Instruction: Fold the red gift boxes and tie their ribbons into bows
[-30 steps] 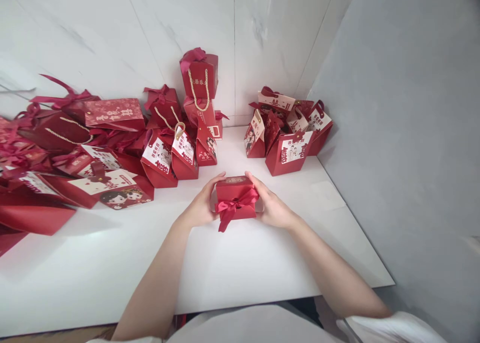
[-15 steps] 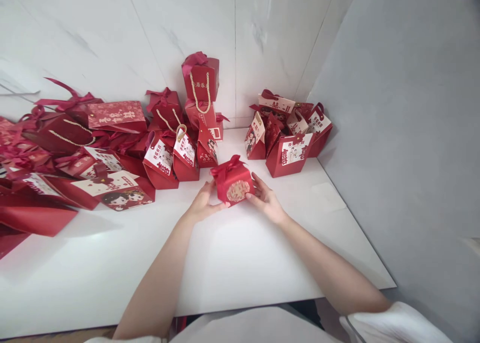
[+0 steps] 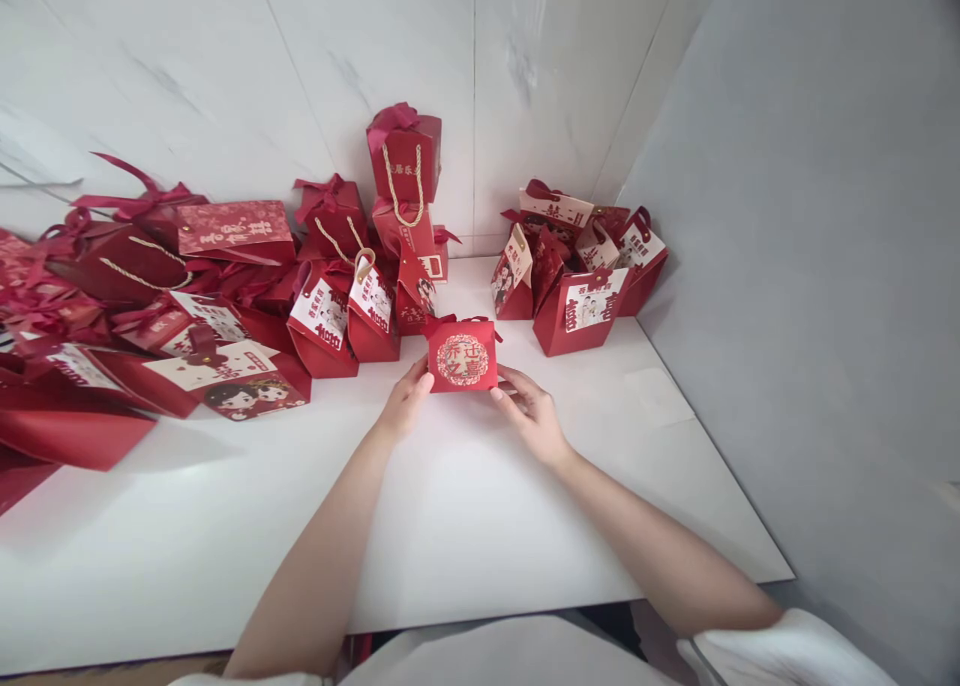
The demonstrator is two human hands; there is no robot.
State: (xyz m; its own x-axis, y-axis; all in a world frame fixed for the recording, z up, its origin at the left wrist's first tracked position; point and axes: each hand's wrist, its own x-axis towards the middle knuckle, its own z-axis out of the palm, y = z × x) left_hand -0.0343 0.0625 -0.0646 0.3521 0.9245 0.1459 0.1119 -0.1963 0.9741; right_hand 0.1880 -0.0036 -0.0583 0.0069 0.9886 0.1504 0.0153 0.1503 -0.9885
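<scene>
Red box [image 3: 462,357] upright between both hands' fingertips.

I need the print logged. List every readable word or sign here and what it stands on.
"囍", sideways: white label on a bag.
Round emblem on the box: Chinese characters, too blurred to read.
Gold characters on the stacked box, other labels: too small.

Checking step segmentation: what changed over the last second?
The small red box moved away from the person, toward the gift bags, and was turned: its bow faced the camera, now the round emblem does. Left hand and right hand stay at its lower corners. Gift bags and table unchanged.
</scene>
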